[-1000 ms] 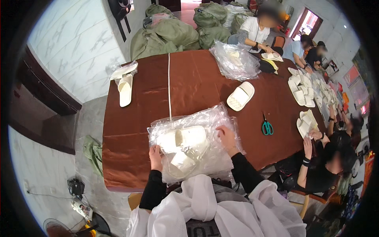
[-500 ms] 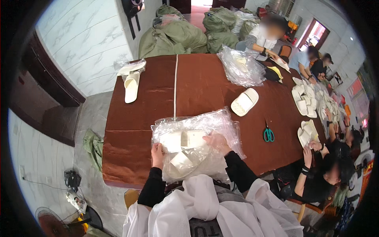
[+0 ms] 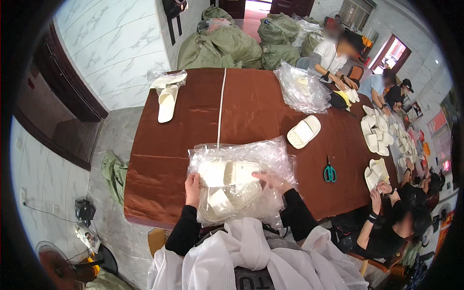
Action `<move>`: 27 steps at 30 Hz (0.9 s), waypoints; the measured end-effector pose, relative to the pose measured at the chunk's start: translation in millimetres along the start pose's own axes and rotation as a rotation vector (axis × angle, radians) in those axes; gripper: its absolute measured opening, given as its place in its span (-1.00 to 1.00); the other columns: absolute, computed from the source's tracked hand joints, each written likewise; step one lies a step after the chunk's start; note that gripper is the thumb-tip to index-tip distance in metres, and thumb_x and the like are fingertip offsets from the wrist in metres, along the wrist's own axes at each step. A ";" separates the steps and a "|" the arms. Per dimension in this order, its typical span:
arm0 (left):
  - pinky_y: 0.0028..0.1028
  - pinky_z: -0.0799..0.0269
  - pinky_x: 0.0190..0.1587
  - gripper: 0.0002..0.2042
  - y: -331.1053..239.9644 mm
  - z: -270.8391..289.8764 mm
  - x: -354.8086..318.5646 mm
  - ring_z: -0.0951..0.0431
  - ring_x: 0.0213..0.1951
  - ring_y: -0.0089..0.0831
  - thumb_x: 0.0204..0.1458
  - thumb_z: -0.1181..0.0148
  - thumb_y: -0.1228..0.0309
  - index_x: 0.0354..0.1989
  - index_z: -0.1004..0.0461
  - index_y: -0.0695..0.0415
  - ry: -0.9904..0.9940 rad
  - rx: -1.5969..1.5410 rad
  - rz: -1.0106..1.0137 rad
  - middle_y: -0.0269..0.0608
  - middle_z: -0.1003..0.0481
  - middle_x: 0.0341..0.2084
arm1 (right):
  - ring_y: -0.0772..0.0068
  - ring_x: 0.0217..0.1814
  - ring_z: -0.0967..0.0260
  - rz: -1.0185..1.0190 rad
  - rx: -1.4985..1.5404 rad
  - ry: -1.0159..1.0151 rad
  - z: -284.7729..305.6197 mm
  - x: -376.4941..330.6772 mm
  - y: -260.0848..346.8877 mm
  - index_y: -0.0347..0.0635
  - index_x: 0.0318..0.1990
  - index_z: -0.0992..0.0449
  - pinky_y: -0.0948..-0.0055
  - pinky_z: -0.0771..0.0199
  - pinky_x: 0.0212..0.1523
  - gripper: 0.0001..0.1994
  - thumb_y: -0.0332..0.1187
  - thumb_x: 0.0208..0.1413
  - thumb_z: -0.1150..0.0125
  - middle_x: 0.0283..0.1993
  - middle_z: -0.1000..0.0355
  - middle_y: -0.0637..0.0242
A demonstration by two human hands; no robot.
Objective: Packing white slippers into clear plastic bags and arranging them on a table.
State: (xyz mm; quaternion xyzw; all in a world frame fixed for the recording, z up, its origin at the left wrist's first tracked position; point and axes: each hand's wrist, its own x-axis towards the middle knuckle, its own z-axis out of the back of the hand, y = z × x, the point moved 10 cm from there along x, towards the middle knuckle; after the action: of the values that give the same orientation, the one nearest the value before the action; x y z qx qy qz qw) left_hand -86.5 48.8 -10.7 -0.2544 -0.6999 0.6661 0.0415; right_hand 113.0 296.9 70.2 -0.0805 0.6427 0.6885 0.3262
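Clear plastic bag [image 3: 241, 181] holding cream slippers [image 3: 227, 173] lies at the near edge of the brown table [image 3: 159, 159]. Left hand [image 3: 192, 189] grips the bag's left side, fingers curled onto the film. Right hand [image 3: 271, 180] rests on top at the right, fingers spread flat on the plastic. Beyond, green-handled scissors [image 3: 329, 172] and a single slipper [image 3: 303, 131] lie apart on the cloth. Farther off, another bag pile [image 3: 302, 87], green sacks [image 3: 217, 46] and a marble wall [image 3: 116, 53].
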 end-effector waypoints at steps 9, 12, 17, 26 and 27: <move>-0.53 -0.46 -0.31 -0.76 -47.3 -24.4 3.1 -0.51 -0.36 -0.59 0.29 0.04 0.28 -0.22 -0.47 0.19 0.110 0.015 -0.086 -0.34 -0.49 -0.39 | 0.56 -0.47 -0.38 -0.104 0.345 -0.007 23.1 -5.9 -52.2 -0.29 -0.21 -0.58 0.56 -0.35 -0.51 -0.51 0.05 0.01 -0.34 -0.44 -0.47 0.40; -0.38 -0.57 -0.24 -0.73 -39.4 -1.8 15.8 -0.63 -0.30 -0.35 0.31 0.08 0.28 -0.07 -0.42 0.23 0.097 -0.127 -0.026 -0.09 -0.55 -0.26 | 0.62 -0.51 -0.36 0.007 0.265 -0.125 58.1 -2.8 -62.3 -0.27 -0.24 -0.57 0.57 -0.34 -0.51 -0.56 0.01 0.04 -0.33 -0.47 -0.46 0.45; -0.22 -0.42 0.05 -0.61 -121.5 -14.5 -18.0 -0.47 0.03 -0.12 0.21 -0.05 0.45 0.20 -0.25 0.20 -0.062 0.415 -0.442 0.00 -0.42 0.05 | 0.65 -0.49 -0.37 0.041 0.347 -0.203 84.0 -8.5 -82.4 -0.19 -0.21 -0.57 0.58 -0.36 -0.48 -0.70 -0.13 0.10 -0.31 -0.41 -0.47 0.47; 0.27 0.18 0.31 -0.33 -38.4 -63.6 -42.0 0.24 0.45 -0.04 0.13 -0.08 0.05 0.41 -0.05 -0.09 0.209 1.485 -0.621 -0.21 0.15 0.45 | 0.56 -0.19 -0.44 0.205 0.353 -0.476 130.8 -41.3 -72.9 -0.32 -0.06 -0.54 0.50 -0.47 -0.18 -0.68 -0.31 0.10 -0.31 -0.19 -0.53 0.37; 0.27 0.21 0.31 -0.30 -35.4 -70.7 -40.4 0.24 0.45 -0.07 0.10 -0.08 -0.01 0.41 -0.04 -0.11 0.186 1.491 -0.629 -0.23 0.15 0.45 | 0.56 -0.18 -0.43 0.328 0.298 -0.564 163.6 -56.8 -84.9 -0.33 -0.07 -0.54 0.51 -0.45 -0.17 -0.69 -0.33 0.09 -0.31 -0.18 -0.53 0.37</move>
State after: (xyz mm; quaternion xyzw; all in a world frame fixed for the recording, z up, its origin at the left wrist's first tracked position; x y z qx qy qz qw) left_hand -34.1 97.2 42.1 -0.0055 -0.1048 0.8903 0.4431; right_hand 254.4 427.3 56.0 0.2654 0.6251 0.6256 0.3840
